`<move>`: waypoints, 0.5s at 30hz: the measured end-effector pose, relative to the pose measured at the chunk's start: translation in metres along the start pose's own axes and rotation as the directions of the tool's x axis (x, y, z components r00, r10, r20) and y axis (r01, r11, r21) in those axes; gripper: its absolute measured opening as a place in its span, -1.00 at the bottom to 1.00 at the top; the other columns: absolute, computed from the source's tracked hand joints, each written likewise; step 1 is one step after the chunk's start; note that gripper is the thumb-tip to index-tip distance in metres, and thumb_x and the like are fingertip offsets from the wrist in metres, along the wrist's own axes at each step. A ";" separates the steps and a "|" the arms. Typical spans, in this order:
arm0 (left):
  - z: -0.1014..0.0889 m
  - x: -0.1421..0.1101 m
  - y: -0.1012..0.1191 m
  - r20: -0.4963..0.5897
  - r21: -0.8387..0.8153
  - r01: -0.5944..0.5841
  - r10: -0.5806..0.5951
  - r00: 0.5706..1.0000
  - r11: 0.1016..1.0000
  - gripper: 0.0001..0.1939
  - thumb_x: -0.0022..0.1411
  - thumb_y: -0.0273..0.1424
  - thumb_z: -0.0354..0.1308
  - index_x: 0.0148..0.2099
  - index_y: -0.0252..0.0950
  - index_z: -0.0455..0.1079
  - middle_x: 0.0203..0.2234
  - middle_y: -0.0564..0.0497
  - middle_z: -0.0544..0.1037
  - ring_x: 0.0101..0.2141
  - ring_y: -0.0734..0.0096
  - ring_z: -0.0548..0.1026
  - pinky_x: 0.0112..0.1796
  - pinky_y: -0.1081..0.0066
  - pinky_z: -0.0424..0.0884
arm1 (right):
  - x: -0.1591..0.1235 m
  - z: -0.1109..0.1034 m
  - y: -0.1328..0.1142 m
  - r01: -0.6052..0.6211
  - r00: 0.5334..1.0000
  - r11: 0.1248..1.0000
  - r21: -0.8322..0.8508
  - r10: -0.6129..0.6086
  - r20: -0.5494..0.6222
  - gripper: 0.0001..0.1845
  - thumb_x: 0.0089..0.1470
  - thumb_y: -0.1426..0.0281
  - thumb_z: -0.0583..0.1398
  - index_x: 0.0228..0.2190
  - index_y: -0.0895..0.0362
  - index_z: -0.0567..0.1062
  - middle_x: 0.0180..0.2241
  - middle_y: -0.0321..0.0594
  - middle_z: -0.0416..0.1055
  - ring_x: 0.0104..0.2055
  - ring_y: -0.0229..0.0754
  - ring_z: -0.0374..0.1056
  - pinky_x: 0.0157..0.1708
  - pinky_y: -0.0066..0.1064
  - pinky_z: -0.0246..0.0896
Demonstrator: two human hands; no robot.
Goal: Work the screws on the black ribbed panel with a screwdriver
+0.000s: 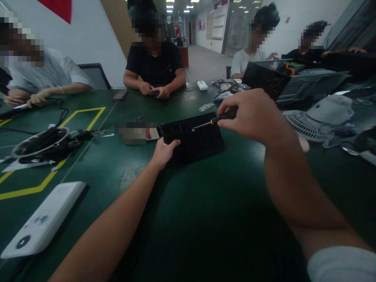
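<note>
The green counter (229, 188) fills most of my head view. Across it I see a person in a dark shirt (155, 58), both hands around a small dark object. On my right, large dark and grey panels (311, 84) stand at the far side, with a white slatted housing (305, 121) nearer me. A cable bundle (44, 145) lies on my left, across yellow lines; a white oblong device (48, 221) sits closer, near the lower left corner.

The black ribbed panel (205, 139) is straight ahead of me, over the middle of the counter and tilted; I can't tell whether its lower edge touches down. My left hand (164, 152) has its grip closed on the panel's left edge, thumb on the face. My right hand (249, 113) has its grip closed around the handle of a screwdriver (225, 116), its shaft slanting down leftward. The tip meets a small bright spot (193, 129) on the panel; I can't make out how it is seated. Small dark bits (141, 117) lie beyond the panel, to its left.
</note>
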State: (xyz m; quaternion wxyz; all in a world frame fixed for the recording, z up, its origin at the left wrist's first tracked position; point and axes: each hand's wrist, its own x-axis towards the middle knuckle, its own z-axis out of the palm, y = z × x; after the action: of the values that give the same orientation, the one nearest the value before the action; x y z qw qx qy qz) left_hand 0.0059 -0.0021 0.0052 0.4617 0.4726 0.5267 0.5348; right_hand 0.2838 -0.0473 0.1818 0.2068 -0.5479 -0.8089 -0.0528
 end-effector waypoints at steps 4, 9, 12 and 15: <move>-0.001 0.001 0.000 0.014 0.020 -0.016 0.016 1.000 1.000 -0.62 -0.05 -0.22 0.49 -0.20 -0.29 0.59 -0.25 -0.12 0.69 -0.16 0.00 0.67 0.04 0.02 0.59 | 0.000 0.003 0.003 -0.004 1.000 1.000 -0.002 0.004 -0.017 -0.82 0.16 0.35 0.39 -0.18 -0.03 0.78 -0.16 -0.12 0.72 0.00 0.22 0.62 -0.03 -0.05 0.45; -0.001 0.002 0.001 0.017 0.029 -0.003 0.003 1.000 1.000 -0.58 -0.10 -0.20 0.51 -0.20 -0.28 0.57 -0.26 -0.09 0.69 -0.18 0.02 0.66 0.01 0.03 0.59 | -0.001 0.004 0.001 -0.001 0.999 0.999 -0.040 0.000 -0.033 -0.79 0.15 0.35 0.39 -0.17 -0.04 0.79 -0.12 -0.13 0.74 0.00 0.25 0.62 -0.07 -0.04 0.44; -0.003 0.003 -0.001 0.020 0.031 0.002 -0.002 1.000 1.000 -0.57 -0.09 -0.19 0.52 -0.19 -0.28 0.58 -0.26 -0.08 0.70 -0.19 0.03 0.66 -0.01 0.04 0.60 | -0.001 0.005 -0.002 -0.011 1.000 0.999 -0.037 0.010 -0.021 -0.79 0.14 0.36 0.39 -0.17 -0.04 0.79 -0.14 -0.12 0.73 0.00 0.23 0.61 -0.08 -0.08 0.41; -0.006 0.004 -0.004 0.019 0.036 0.015 -0.016 1.000 0.999 -0.55 -0.09 -0.17 0.52 -0.17 -0.28 0.59 -0.26 -0.08 0.71 -0.19 0.03 0.67 -0.02 0.04 0.62 | -0.001 0.007 -0.004 -0.042 0.999 0.998 -0.040 0.040 -0.036 -0.78 0.12 0.37 0.39 -0.17 -0.02 0.79 -0.16 -0.11 0.73 -0.02 0.20 0.60 -0.11 -0.09 0.37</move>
State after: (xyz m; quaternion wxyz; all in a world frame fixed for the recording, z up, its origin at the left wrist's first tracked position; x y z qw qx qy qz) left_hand -0.0006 0.0013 0.0012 0.4623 0.4820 0.5354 0.5169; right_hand 0.2786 -0.0480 0.1756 0.2109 -0.5675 -0.7924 -0.0748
